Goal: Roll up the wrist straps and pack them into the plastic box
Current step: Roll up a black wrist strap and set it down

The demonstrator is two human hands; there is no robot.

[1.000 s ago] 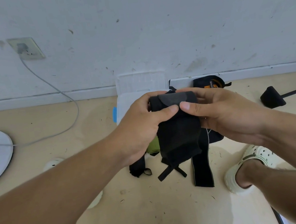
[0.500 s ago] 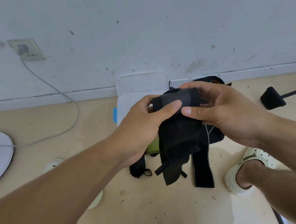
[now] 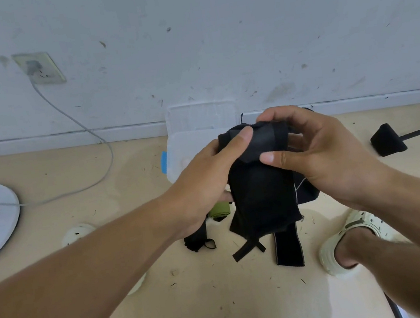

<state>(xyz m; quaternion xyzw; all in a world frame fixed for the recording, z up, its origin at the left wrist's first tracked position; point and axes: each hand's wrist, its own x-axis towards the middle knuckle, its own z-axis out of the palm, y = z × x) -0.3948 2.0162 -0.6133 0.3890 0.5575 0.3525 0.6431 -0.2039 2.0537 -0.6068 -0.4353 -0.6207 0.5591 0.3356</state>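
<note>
Just one head cam, wide-angle, looking forward and down, close over the hands, floor (image 3: 44, 164) and wall (image 3: 214, 38) beyond.

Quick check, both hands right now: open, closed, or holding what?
Left hand: closed, gripping the black wrist strap at its rolled top.
Right hand: closed, pinching the same strap.

At frame centre my left hand (image 3: 204, 183) and right hand (image 3: 320, 152) grip a black strap (image 3: 261, 192) before the box (image 3: 188, 145).

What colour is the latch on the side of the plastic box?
Blue. The latch shows on the plastic box in the head view.
</note>
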